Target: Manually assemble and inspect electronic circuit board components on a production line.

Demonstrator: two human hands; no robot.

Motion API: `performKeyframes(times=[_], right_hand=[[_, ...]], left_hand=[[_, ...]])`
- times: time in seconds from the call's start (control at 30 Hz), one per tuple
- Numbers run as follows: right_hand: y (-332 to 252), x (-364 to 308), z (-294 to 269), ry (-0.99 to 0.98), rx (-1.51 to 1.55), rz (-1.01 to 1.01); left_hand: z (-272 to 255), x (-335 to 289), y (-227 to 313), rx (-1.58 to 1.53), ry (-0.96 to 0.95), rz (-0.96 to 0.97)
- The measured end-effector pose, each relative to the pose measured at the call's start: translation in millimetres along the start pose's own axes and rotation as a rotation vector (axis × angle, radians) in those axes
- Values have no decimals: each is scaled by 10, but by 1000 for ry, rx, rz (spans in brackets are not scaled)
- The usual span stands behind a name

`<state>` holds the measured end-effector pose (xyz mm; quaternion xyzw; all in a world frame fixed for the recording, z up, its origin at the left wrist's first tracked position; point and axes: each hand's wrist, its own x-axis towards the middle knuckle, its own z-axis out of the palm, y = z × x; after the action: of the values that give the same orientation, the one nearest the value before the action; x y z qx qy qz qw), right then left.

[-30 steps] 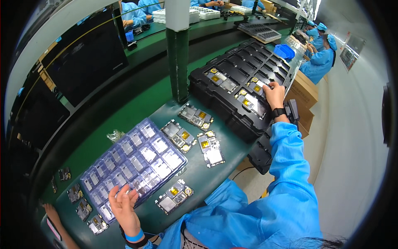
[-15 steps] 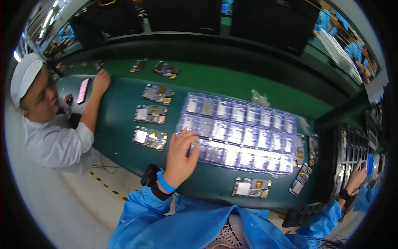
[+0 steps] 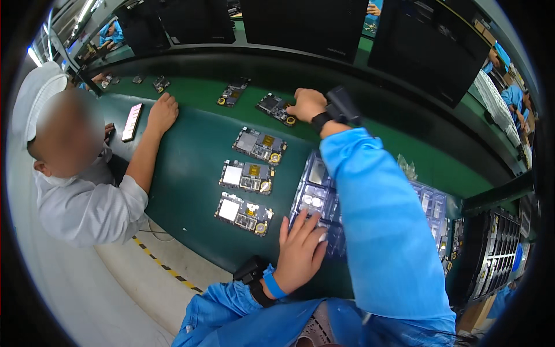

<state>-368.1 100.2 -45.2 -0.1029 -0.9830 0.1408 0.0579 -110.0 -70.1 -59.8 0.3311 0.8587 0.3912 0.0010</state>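
Green work surface [image 3: 191, 156]: long bench running from 9 o'clock to 3 o'clock, dark screens along its far edge at 12 o'clock.
Co-worker: seated at 9 o'clock, white cap and white shirt, one hand [image 3: 162, 113] flat on the bench beside a phone [image 3: 132, 121].
Clear blister tray [image 3: 370, 202]: at centre towards 4 o'clock, many small pockets with parts inside, partly hidden under the blue sleeve.
Black tray [image 3: 498, 254]: at 3 to 4 o'clock, dark slotted compartments, contents too small to tell.
Progress: three boards already laid in a column, a fourth under the right hand at the far end; further boards [image 3: 233, 92] lying at 11 o'clock; looks like part way through, with the tray not emptied.
Laid boards: circuit boards [image 3: 245, 176] at centre, flat, apart from one another, silver shields and gold round contacts facing up.
Board in hand: circuit board [image 3: 276, 107] at 12 o'clock, flat on the bench, dark with a gold ring at one corner.
Right hand [image 3: 308, 104]: arm stretched across, fingers curled down onto the board's edge; pinching or only pressing, cannot tell.
Left hand [image 3: 300, 251]: at 6 o'clock, fingers spread, resting flat on the near corner of the blister tray.
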Motion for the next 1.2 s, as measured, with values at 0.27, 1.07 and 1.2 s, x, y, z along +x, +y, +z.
performKeyframes(times=[0.27, 1.07, 1.2], right_hand=[[-247, 326, 431, -74, -113, 66], [696, -3318, -979, 15, 537, 175], [643, -3568, -700, 132, 74, 150]], left_hand=[[-62, -50, -24, -37, -21, -22], [-172, 17, 508, -1479, 375, -268], [-317, -34, 429, -1420, 539, -208]])
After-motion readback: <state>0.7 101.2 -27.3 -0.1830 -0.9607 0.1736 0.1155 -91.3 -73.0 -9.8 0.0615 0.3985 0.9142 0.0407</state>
